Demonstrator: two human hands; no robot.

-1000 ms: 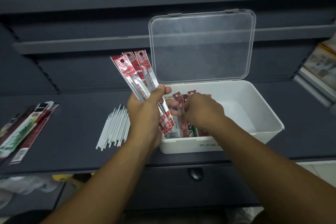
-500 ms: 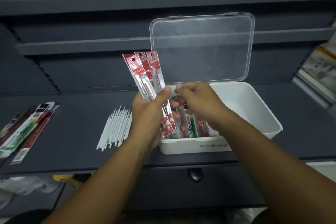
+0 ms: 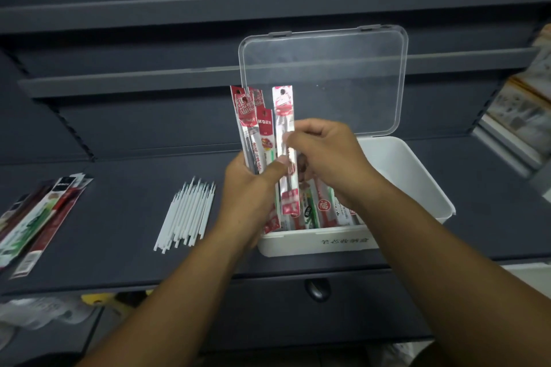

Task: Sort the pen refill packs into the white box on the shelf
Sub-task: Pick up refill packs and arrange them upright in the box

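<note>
Packs held above the box
Most are gripped by the left hand; one pack is pinched by the right hand.

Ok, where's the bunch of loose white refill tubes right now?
In the head view, the white refill tubes lie on the dark shelf, left of the white box and the left hand.

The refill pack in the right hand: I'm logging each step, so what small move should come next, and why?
Probably lower the refill pack into the white box, next to the packs lying there. The right hand pinches this single pack upright, beside the bundle that the left hand grips, just above the open box, so a short drop would place it.
</note>
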